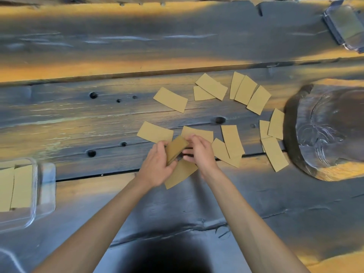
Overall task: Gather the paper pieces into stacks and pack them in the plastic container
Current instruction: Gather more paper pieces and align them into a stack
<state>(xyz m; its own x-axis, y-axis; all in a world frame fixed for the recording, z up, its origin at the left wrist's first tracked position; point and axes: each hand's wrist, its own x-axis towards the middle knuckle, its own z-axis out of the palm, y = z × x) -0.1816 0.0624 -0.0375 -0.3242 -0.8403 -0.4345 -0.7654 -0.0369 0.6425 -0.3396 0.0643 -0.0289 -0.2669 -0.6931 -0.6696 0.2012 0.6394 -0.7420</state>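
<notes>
2 hands, both on 1 small stack (175, 151) of tan paper pieces, held tilted just above the tabletop (98, 119). Left hand (157, 166) wraps the stack's lower left edge, fingers curled under; right hand (199, 151) pinches its upper right end w/ fingertips. Stack = several pcs squared up, exact no. can't tell.

Loose pieces (171, 99) on the tabletop: approx 14 visible, flat tan rectangles w/ slightly curved long edges, plain, no print. Layout: 1 alone upper centre, 2 overlapping right of it, 3 fanned further right, 3 by the dark round knot (325, 133) at far right, 2 overlapping just right of the hands, 1 left of the stack, 1 behind it, 1 partly under the wrists (180, 174).

Containers: 2 clear plastic. One (34, 194) at left edge, open, holds at least 2 stacks of tan pcs side by side, cut off by frame. Second clear item (344, 26) top right corner, well apart from everything; contents unclear.

Tabletop is dark weathered wood planks w/ orange patches + several holes.
</notes>
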